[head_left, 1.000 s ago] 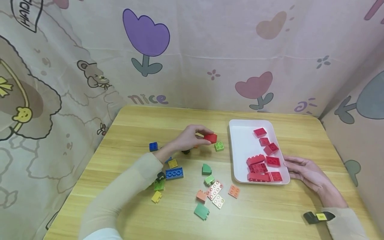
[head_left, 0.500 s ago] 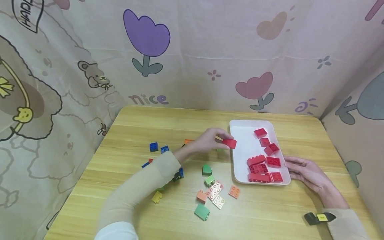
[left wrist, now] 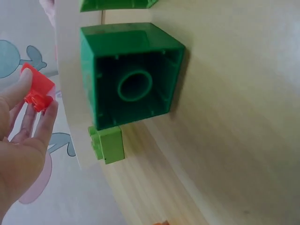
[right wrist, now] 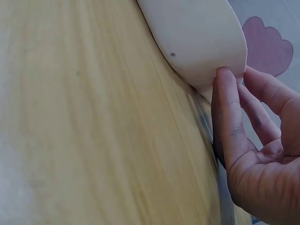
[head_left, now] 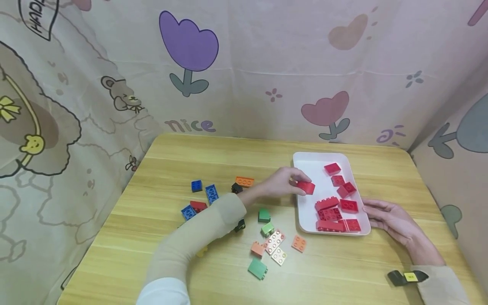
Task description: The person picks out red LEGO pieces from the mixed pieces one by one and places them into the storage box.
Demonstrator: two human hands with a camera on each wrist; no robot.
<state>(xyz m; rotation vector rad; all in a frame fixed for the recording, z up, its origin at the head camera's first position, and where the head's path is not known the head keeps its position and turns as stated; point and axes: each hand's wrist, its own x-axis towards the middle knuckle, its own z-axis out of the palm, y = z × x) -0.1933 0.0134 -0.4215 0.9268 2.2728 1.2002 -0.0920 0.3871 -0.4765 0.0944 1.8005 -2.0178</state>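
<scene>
My left hand [head_left: 284, 183] pinches a red toy brick [head_left: 307, 188] between thumb and fingers over the left side of a white tray [head_left: 309, 166]. In the left wrist view the red brick [left wrist: 40, 84] shows its studs against the fingers. Several red bricks [head_left: 328, 214] lie in the tray, mostly along its right and front. My right hand [head_left: 394, 222] touches the tray's right side with nearly straight fingers. Up close in the right wrist view, fingertips [right wrist: 225, 75] rest at the tray's outer wall [right wrist: 201, 42].
Blue bricks [head_left: 211, 194], another red brick [head_left: 198, 206] and an orange brick [head_left: 245, 181] lie left of the tray. Green bricks [head_left: 257, 269], a pale dotted brick [head_left: 274, 242] and an orange square one [head_left: 299, 243] lie in front. The left sleeve [head_left: 198, 237] hides some bricks.
My left hand has carried the red brick rightward from the table to over the tray. Blue, black and orange bricks behind the arm have come into view. The right hand stays at the tray.
</scene>
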